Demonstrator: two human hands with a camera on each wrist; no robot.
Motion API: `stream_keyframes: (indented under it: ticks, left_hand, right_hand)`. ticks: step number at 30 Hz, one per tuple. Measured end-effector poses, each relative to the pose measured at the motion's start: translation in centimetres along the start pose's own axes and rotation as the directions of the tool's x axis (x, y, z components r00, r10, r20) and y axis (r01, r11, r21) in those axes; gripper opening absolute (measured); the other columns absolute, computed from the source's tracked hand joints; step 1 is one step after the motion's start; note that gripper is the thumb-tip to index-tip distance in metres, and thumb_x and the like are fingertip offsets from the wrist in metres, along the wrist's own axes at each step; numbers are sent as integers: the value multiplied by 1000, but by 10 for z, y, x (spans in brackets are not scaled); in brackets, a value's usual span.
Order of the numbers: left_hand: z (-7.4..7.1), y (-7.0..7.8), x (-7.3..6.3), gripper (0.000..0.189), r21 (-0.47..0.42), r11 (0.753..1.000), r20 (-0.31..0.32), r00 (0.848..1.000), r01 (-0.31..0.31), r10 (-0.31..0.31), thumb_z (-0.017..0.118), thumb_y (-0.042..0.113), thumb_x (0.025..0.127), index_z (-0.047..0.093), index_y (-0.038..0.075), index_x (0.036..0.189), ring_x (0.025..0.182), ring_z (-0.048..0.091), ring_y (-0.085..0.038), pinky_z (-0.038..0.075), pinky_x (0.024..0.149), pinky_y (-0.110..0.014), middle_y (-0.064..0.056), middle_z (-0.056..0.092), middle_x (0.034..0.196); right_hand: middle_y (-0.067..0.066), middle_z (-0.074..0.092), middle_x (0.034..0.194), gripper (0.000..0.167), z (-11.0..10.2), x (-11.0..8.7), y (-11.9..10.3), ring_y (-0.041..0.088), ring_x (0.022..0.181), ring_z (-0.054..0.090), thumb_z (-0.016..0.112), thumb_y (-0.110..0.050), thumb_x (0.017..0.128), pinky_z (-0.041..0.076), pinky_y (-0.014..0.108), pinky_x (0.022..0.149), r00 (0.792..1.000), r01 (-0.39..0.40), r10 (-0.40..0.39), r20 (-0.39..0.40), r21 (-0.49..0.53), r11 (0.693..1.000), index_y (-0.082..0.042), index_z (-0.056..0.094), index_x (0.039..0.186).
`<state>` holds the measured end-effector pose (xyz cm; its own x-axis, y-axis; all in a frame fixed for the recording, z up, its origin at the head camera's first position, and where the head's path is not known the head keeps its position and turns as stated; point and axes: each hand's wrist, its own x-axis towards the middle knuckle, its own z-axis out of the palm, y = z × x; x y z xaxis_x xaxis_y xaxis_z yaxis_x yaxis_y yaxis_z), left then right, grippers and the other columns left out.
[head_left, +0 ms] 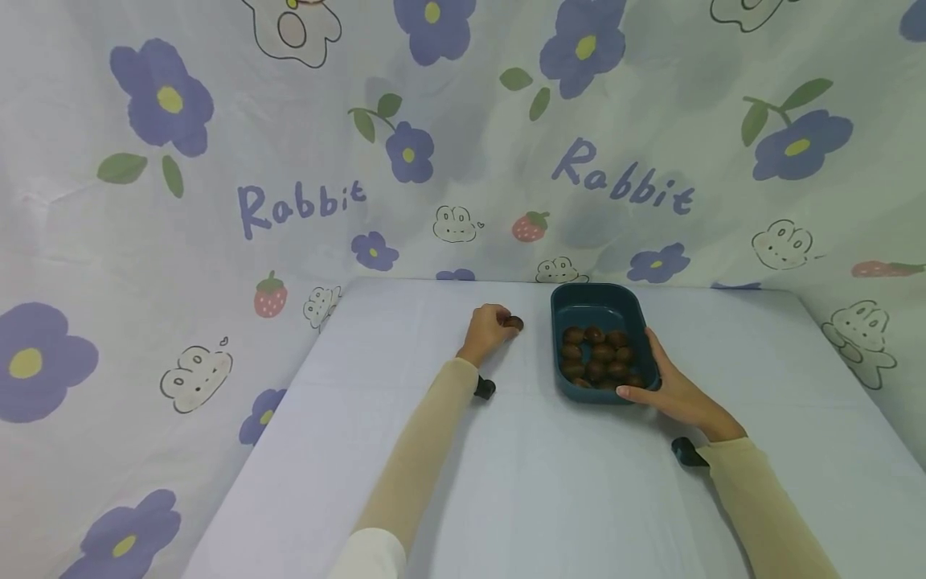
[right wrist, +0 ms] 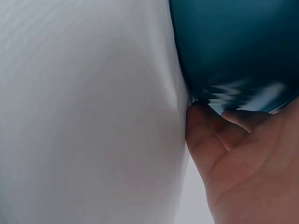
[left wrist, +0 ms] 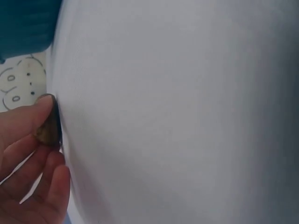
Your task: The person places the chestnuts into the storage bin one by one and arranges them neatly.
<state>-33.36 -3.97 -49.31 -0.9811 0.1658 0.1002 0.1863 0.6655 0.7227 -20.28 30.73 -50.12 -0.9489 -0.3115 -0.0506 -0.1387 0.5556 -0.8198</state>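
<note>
Toward the back of the table, my left hand (head_left: 486, 334) pinches a brown, rounded nut (head_left: 514, 322) that looks like a chestnut. The left wrist view has the thumb on one face of the nut (left wrist: 48, 123), which is at the white tabletop. Right of it stands a dark teal rectangular tub (head_left: 596, 294), its near half filled with several similar brown nuts (head_left: 603, 352). My right hand (head_left: 680, 390) grips the tub's near right corner, thumb at the front rim and fingers along the right side. In the right wrist view the fingertips (right wrist: 201, 114) reach low against the tub wall (right wrist: 233, 46).
A white cloth covers the table (head_left: 535, 482). Behind and at the sides hangs a pale curtain (head_left: 477, 104) printed with flowers, rabbits and strawberries. Dark wrist devices sit under the left wrist (head_left: 485, 389) and beside the right wrist (head_left: 687, 452).
</note>
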Motion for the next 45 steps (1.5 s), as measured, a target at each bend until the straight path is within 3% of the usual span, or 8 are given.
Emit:
stream_keyframes:
  ticks: [10, 18, 26, 36, 45]
  left_hand:
    - [-4, 0, -3, 32, -11, 1000, -32, 999, -7, 6, 81, 10, 89, 74, -3, 117, 106, 72, -26, 57, 99, -38, -15, 78, 111]
    - [-11, -1, -10, 34, -74, 997, -25, 999, -24, 22, 81, 12, 89, 75, -3, 118, 107, 74, -28, 59, 98, -38, -17, 79, 111]
    - [-12, -1, -17, 33, -121, 992, -40, 999, -36, 31, 85, 15, 86, 77, -1, 114, 96, 77, -25, 62, 82, -31, -16, 80, 106]
    - [-16, 20, -25, 35, -122, 990, -14, 997, -73, 72, 86, 21, 85, 78, 2, 113, 98, 76, -23, 61, 90, -35, -14, 79, 109]
    - [-16, 42, -27, 33, -188, 978, 15, 996, -89, 93, 88, 24, 84, 79, 4, 109, 94, 76, -19, 61, 84, -31, -9, 80, 103]
  right_hand:
    - [12, -16, 174, 122, 0, 2, 3, 56, 157, -1, 76, -41, 92, 12, 86, 112, 1000, -10, 10, -3, -11, 1000, -38, -25, 161]
    - [9, -18, 174, 122, -1, 1, 3, 56, 157, -3, 76, -41, 92, 12, 86, 111, 1000, -10, 10, -3, -5, 1000, -42, -25, 159]
    - [11, -19, 174, 122, -2, -1, 1, 58, 156, -2, 75, -44, 92, 14, 87, 110, 999, -45, 45, 0, -29, 999, -39, -27, 159]
    - [12, -18, 174, 122, 0, -1, -2, 58, 156, 0, 75, -43, 92, 15, 87, 110, 999, -43, 43, 3, -31, 999, -38, -26, 160]
    - [13, -18, 174, 123, 0, -2, -3, 59, 156, 1, 75, -43, 92, 16, 87, 110, 999, -41, 41, 0, -39, 998, -38, -27, 160]
